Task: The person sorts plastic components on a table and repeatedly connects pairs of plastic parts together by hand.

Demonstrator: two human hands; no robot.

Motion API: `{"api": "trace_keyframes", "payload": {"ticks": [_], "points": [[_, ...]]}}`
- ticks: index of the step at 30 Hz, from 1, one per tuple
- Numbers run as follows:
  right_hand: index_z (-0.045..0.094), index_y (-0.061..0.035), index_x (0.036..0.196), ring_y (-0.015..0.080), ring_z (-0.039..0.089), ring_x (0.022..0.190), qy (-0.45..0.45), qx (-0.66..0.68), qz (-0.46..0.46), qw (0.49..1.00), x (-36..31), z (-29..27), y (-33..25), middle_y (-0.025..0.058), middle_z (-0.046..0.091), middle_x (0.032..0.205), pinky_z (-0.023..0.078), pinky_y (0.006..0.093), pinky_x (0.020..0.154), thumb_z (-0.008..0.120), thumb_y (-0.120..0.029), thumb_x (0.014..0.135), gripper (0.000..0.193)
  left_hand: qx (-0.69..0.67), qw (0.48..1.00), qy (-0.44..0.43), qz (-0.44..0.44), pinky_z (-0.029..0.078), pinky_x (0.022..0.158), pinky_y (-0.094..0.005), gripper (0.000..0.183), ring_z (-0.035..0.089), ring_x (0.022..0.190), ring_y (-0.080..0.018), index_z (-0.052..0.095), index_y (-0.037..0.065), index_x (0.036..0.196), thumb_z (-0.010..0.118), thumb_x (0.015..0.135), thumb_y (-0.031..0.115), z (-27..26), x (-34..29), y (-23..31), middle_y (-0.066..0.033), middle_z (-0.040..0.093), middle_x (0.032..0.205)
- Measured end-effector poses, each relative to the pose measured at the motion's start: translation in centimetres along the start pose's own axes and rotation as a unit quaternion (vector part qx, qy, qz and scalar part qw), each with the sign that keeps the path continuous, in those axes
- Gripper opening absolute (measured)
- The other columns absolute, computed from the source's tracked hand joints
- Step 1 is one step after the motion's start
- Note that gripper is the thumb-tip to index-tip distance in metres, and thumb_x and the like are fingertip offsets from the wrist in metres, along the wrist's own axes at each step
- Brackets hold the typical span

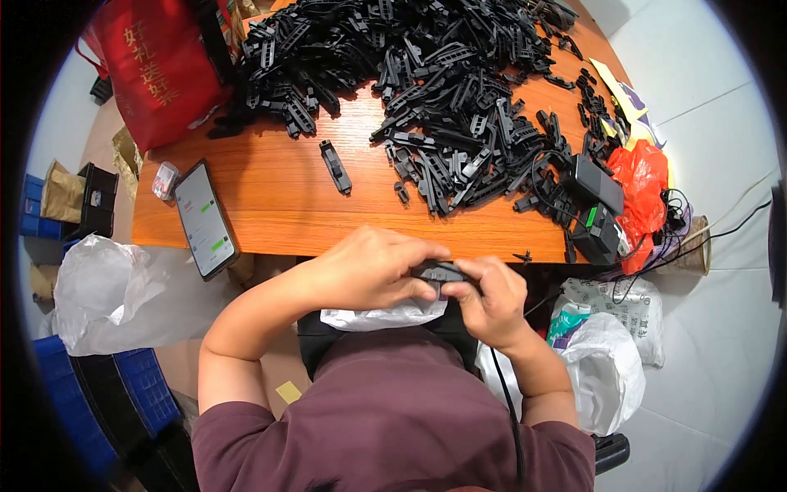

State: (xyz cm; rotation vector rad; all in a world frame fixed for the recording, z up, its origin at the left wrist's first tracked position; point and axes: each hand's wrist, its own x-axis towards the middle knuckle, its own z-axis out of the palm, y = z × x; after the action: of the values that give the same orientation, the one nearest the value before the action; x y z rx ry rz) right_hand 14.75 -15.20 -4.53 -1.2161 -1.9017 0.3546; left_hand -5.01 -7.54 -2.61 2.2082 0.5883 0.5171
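Between my two hands, just off the table's near edge, is a short black plastic part [439, 271]. My left hand [373, 266] pinches its left end between thumb and fingers. At its right end, the thumb and fingers of my right hand [493, 299] close on the same part, covering some of its shape. A single similar black plastic piece [335, 167] lies apart on the wooden table [279, 197], beyond my left hand. Farther back spreads a large heap of black plastic parts [459, 107].
A phone [206, 220] with a lit screen overhangs the table's left front edge, beside a small clear packet [166, 180]. Behind them stands a red bag [156, 70]. Black boxes with cables [597, 234] and a red plastic bag [643, 193] crowd the right edge. White sacks [602, 369] lie below.
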Motion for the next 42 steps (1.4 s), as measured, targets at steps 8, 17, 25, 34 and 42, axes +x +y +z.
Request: {"api": "trace_keyframes", "payload": {"ticks": [8, 17, 25, 34, 42], "points": [[0.061, -0.0027, 0.097, 0.0267, 0.061, 0.07, -0.043, -0.054, 0.011, 0.998, -2.1, 2.2, 2.1, 0.0112, 0.061, 0.079, 0.05, 0.0335, 0.06, 0.07, -0.011, 0.073, 0.027, 0.463, 0.871, 0.154, -0.057, 0.048, 0.078, -0.0347, 0.026, 0.058, 0.089, -0.026, 0.064, 0.005, 0.092, 0.063, 0.066, 0.006, -5.8, -1.0, -6.1, -0.0058, 0.064, 0.093], [0.065, -0.0042, 0.081, 0.0241, 0.06, 0.068, 0.051, -0.139, -0.072, 0.986, 7.9, 0.7, 3.6, 0.0089, 0.06, 0.076, 0.049, 0.0339, 0.059, 0.068, -0.006, 0.072, 0.011, -0.003, 0.94, 0.277, -0.201, 0.049, 0.061, -0.0261, 0.021, 0.06, 0.068, -0.0125, 0.056, 0.001, 0.087, 0.071, 0.073, 0.003, -5.6, 1.3, -5.6, -0.0066, 0.061, 0.074], [0.065, -0.0013, 0.074, 0.0286, 0.062, 0.076, -0.222, -0.345, 0.043, 0.911, 12.5, 5.4, 2.0, 0.0147, 0.06, 0.081, 0.052, 0.0375, 0.065, 0.061, -0.012, 0.069, 0.012, -0.29, 0.875, 0.347, -0.174, 0.051, 0.058, -0.0216, 0.026, 0.061, 0.073, -0.0096, 0.054, 0.005, 0.086, 0.076, 0.071, 0.007, -7.0, -0.5, -5.1, -0.0056, 0.063, 0.081], [0.06, -0.0016, 0.077, 0.0287, 0.055, 0.082, -0.142, -0.319, 0.032, 0.936, 12.1, 6.6, 3.5, 0.0123, 0.054, 0.086, 0.05, 0.0391, 0.071, 0.062, -0.007, 0.069, 0.01, -0.404, 0.84, 0.323, -0.16, 0.039, 0.042, -0.0162, 0.034, 0.054, 0.056, -0.006, 0.056, 0.005, 0.095, 0.059, 0.086, 0.037, -6.5, -0.4, -6.1, -0.0054, 0.063, 0.082], [0.055, -0.0031, 0.085, 0.0287, 0.056, 0.084, -0.008, -0.039, -0.044, 0.998, 12.3, 3.3, 0.7, 0.0115, 0.056, 0.089, 0.049, 0.0379, 0.068, 0.058, -0.002, 0.073, 0.012, -0.401, 0.839, 0.324, -0.176, 0.037, 0.043, -0.0172, 0.031, 0.05, 0.052, -0.0046, 0.062, 0.005, 0.096, 0.06, 0.087, 0.034, -6.3, 0.6, -5.3, -0.002, 0.062, 0.074]]}}
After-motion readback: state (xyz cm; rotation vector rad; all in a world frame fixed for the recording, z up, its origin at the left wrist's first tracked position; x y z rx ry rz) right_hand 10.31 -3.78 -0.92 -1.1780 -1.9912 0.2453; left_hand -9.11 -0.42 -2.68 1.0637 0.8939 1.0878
